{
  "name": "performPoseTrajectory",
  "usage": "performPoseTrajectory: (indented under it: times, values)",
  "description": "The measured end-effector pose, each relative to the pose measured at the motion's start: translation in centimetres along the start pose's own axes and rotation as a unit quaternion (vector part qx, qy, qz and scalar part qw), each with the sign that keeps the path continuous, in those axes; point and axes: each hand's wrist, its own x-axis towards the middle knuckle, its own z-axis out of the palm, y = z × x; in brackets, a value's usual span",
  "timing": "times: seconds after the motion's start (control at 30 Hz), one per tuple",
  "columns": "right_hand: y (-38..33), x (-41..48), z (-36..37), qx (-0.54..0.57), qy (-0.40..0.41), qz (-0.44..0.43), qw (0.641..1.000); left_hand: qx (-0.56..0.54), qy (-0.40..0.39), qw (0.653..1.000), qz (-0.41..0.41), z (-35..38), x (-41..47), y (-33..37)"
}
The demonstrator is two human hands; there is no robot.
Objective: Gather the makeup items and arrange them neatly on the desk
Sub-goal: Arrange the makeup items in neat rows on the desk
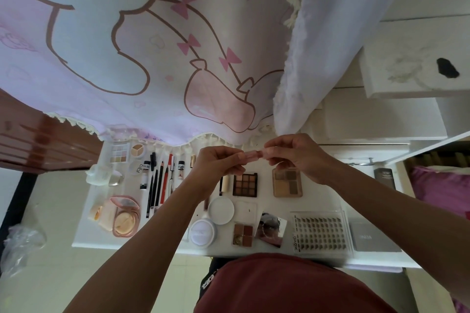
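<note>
Pink tube (252, 154) pinched endwise between left hand (219, 164), right hand (298, 157) fingers (274, 152).

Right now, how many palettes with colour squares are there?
4: pale palette back left, dark palette and beige palette mid-desk, small palette near the front. Arms may hide more.

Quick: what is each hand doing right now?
Left hand: pinches one end of the small pink translucent tube.
Right hand: pinches its other end.
</note>
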Motion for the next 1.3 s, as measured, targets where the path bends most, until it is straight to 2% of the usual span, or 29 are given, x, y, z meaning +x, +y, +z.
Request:
performPoseTrajectory:
  times: [0.27,0.6,0.83,0.97,1.1,1.3]
  values:
    - [0.0,0.1,0.0,-0.045,-0.002,-0.030,0.999,-0.012,-0.005,1.000,-0.008,-0.2,0.0,-0.6]
    - [0.4,0.1,-0.4,-0.028,0.003,0.000,1.000,-0.054,0.013,0.998,-0.014,0.4,-0.3,-1.0]
    - [0.7,0.2,-0.6,-0.018,0.006,0.005,1.000,-0.059,-0.013,0.997,-0.042,0.5,-0.4,-1.8]
    - [1.3,0.9,-0.5,-0.011,0.024,0.022,0.999,-0.010,-0.050,0.996,-0.076,0.8,-0.4,-2.9]
    - [2.5,1.9,-0.2,-0.051,0.038,0.040,0.997,0.057,-0.054,0.991,-0.107,1.8,0.1,-4.6]
    - [4.9,3.7,-0.4,-0.136,0.039,0.054,0.989,0.041,-0.001,0.987,-0.158,3.7,1.5,-8.1]
